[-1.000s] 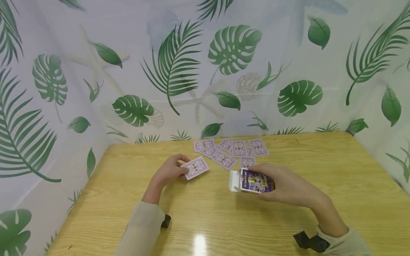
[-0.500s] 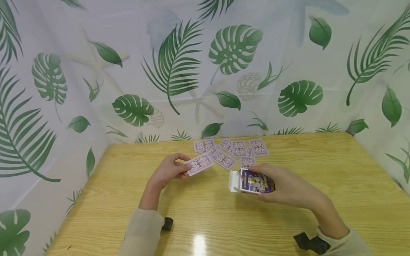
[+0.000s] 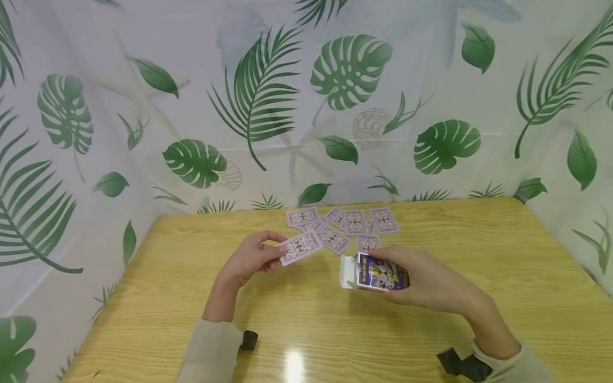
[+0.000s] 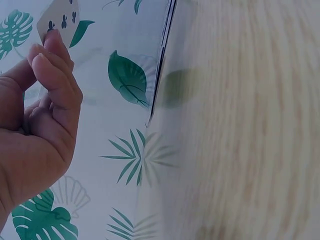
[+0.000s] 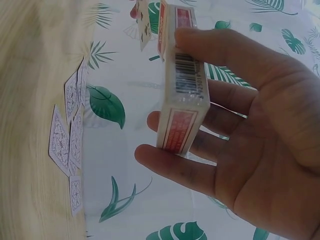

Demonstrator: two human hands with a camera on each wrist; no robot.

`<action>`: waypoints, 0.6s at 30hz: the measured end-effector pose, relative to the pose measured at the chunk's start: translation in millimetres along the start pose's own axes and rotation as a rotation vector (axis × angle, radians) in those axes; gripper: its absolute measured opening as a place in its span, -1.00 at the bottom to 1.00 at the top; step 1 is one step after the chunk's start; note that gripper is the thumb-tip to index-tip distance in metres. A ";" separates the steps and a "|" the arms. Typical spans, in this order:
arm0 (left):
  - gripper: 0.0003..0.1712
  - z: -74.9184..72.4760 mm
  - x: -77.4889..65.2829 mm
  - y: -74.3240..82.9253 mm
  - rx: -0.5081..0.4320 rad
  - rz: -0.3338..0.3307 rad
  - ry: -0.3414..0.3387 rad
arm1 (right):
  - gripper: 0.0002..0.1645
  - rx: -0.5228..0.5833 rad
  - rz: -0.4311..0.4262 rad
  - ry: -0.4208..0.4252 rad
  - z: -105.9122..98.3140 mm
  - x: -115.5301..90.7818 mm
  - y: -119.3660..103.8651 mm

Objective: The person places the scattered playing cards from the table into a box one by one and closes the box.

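My left hand [image 3: 254, 258] pinches a playing card [image 3: 301, 248] between thumb and fingers, its patterned back facing up in the head view. The left wrist view shows the underside of that playing card [image 4: 61, 20], printed with black club marks. To the right, my right hand [image 3: 426, 276] grips a purple card box [image 3: 381, 272] whose white flap [image 3: 348, 272] hangs open toward the left. From the right wrist view, the card box [image 5: 183, 82] shows a barcode on its side, with the thumb across it and fingers around the far side.
Several playing cards [image 3: 355, 222] lie face down, partly overlapping, at the back of the wooden table [image 3: 191, 298]. Behind the table hangs a white cloth [image 3: 268, 181] with green leaf prints. Black wrist cameras [image 3: 463, 364] sit at both sleeves.
My left hand has lifted the playing card and moved it slightly right and away, so it now overlaps the spread cards in view. The right hand with the box has hardly moved.
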State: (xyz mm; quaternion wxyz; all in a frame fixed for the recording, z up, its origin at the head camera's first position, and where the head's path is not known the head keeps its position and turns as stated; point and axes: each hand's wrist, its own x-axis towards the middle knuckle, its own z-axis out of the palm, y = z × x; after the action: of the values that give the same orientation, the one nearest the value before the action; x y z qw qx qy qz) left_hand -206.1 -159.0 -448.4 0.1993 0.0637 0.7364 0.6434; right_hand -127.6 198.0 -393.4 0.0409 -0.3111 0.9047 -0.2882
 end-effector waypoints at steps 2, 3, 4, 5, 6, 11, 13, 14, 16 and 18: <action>-0.62 0.1 -2.3 0.4 0.004 0.010 0.000 | -0.19 -0.005 -0.004 0.004 0.5 0.6 0.2; -0.62 0.2 -3.6 0.5 0.004 0.014 -0.001 | -0.19 -0.007 -0.004 0.007 0.8 1.0 0.4; -0.62 0.5 -5.6 0.5 0.006 0.016 -0.001 | -0.19 -0.006 -0.005 0.009 1.3 0.9 0.3; -0.62 0.9 -7.3 0.5 0.008 0.019 -0.004 | -0.20 -0.006 -0.005 0.010 1.8 0.8 0.2; -0.62 1.3 -9.0 0.6 0.012 0.024 -0.008 | -0.19 -0.005 -0.005 0.009 2.0 0.8 0.0; -0.63 4.5 -13.0 3.4 0.031 0.067 -0.044 | -0.19 -0.003 0.005 0.000 2.4 0.7 -1.6; -0.64 6.1 -14.1 5.8 0.037 0.085 -0.054 | -0.19 -0.005 0.011 -0.003 2.5 0.6 -2.2; -0.64 7.2 -14.8 7.4 0.039 0.092 -0.059 | -0.19 -0.005 0.014 -0.004 2.6 0.5 -2.5; -0.65 9.6 -16.9 11.0 0.049 0.102 -0.070 | -0.19 -0.010 0.019 -0.004 2.9 0.2 -3.0; -0.65 12.8 -19.7 14.9 0.060 0.117 -0.089 | -0.18 -0.013 0.022 0.000 3.4 -0.1 -3.2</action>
State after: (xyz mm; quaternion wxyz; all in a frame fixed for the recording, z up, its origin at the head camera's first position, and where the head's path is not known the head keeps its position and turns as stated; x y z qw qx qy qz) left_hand -185.8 -151.7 -430.9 0.1918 0.1411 0.7408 0.6281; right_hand -124.9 194.3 -394.5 0.0421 -0.3015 0.9099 -0.2819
